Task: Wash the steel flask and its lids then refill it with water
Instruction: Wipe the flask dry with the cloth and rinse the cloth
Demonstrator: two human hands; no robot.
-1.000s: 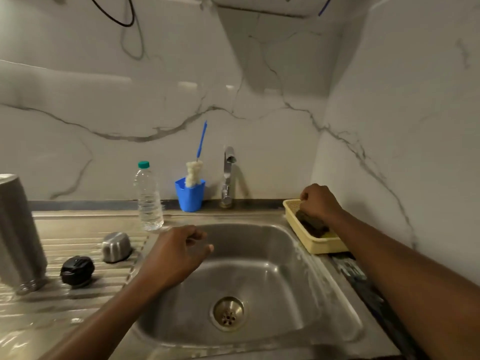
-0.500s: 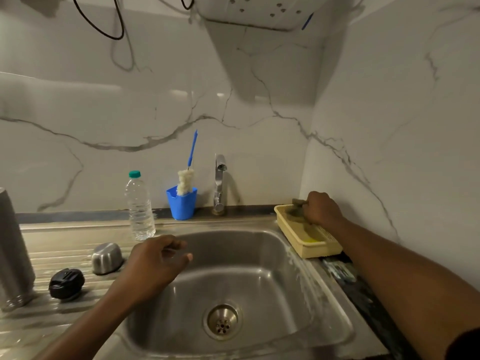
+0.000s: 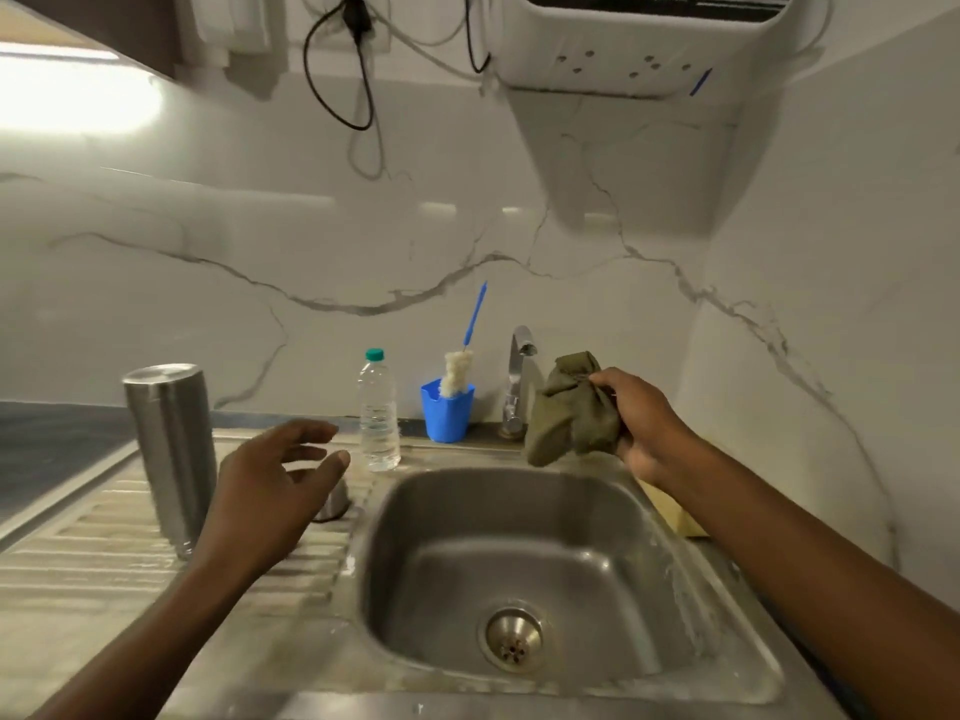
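Shows the right hand (image 3: 644,423) raised out of the yellow basket (image 3: 675,517) since half a second ago, fingers curled round a crumpled olive-green cloth (image 3: 571,407) above the back right corner of the sink (image 3: 519,553), just beside the tap (image 3: 519,376). Shows the left hand (image 3: 270,485) spread, holding nothing, over the ribbed drainboard (image 3: 104,563) and a small steel lid (image 3: 333,504), mostly hidden beneath. Places the steel flask (image 3: 171,449) upright on the drainboard, left of that hand.

flask (image 3: 174,454) on drainboard (image 3: 78,563) left of sink (image 3: 519,563); tap (image 3: 517,381) behind sink.
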